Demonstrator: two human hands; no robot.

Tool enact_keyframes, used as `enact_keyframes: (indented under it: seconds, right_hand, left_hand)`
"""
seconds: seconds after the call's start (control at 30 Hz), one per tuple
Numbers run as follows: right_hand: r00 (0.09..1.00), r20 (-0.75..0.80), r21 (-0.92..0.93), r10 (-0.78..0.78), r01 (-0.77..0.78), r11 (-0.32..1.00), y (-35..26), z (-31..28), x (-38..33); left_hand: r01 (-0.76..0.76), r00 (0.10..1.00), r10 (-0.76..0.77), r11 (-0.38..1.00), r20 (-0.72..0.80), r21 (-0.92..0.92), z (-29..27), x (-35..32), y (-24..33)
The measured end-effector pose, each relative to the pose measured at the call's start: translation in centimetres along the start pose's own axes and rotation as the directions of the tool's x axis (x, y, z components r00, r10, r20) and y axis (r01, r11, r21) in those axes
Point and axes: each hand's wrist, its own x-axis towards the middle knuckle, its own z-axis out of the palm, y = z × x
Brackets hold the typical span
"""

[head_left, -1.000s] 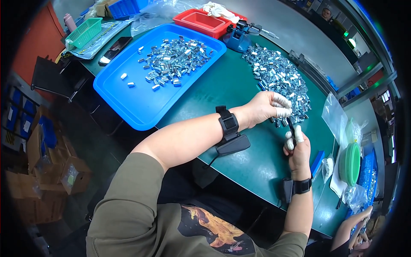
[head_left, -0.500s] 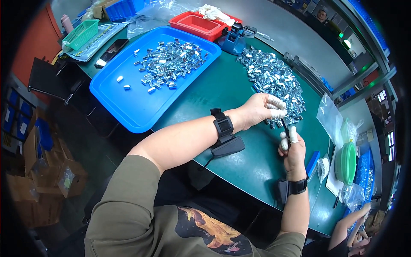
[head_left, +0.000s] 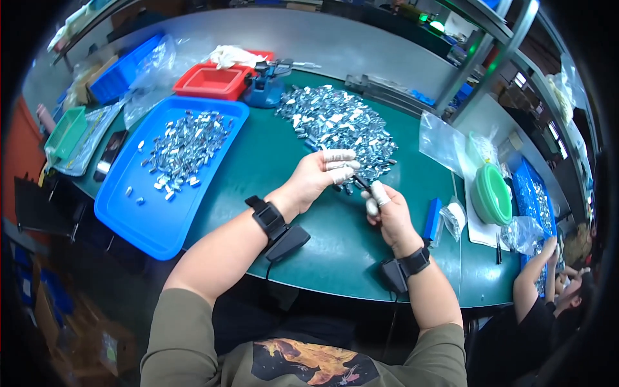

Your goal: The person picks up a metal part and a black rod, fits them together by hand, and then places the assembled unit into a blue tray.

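Observation:
A large heap of small shiny metal cylinders (head_left: pixel 342 122) lies on the green table in front of my hands. At its near edge, my left hand (head_left: pixel 313 180) is closed in a pinch, with white covers on its fingertips; what sits between those fingers is too small to make out. My right hand (head_left: pixel 392 219), also with white fingertip covers, grips a thin dark rod-like tool (head_left: pixel 365 186) that points toward the left fingertips. On the left lies a blue tray (head_left: pixel 129 216) with a looser pile of similar metal pieces (head_left: pixel 184 147).
Behind the blue tray are a red bin (head_left: pixel 209 82) and a blue bench device (head_left: pixel 264 90). To the right stand a blue bar-shaped block (head_left: pixel 432 219), a clear bag (head_left: pixel 454 222) and green bowls (head_left: pixel 492 193). Another person's arm (head_left: pixel 535 271) reaches in at the far right.
My view has swung to the right, so the tray and heap sit further left in the picture. Both hands stay close together by the heap, the dark tool still in the right one.

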Motion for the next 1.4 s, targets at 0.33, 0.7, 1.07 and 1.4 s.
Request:
enact_keyframes:
  seconds: [0.33, 0.7, 1.07, 1.4]
  right_hand:
    - [0.997, -0.049, -0.078, -0.054, 0.05, 0.996, -0.5, 0.6, -0.4]
    - [0.996, 0.049, -0.062, 0.078, -0.075, 0.995, -0.7, 0.0, -0.5]
    - [0.982, -0.084, -0.193, -0.168, 0.15, 0.97, 0.4, 0.7, 0.1]
    - [0.983, -0.096, -0.124, -0.158, 0.145, 0.982, -0.1, 0.6, 0.2]
  left_hand:
    - [0.04, 0.999, -0.04, 0.999, 0.009, -0.01, 0.3, -0.1, 0.2]
    - [0.057, 0.997, -0.059, 0.997, -0.04, -0.044, 0.3, 0.0, 0.3]
    - [0.027, 0.999, -0.028, 0.999, -0.043, -0.025, 0.3, 0.0, 0.2]
    - [-0.014, 0.991, 0.031, 0.991, -0.129, 0.131, 1.2, 0.0, 0.2]
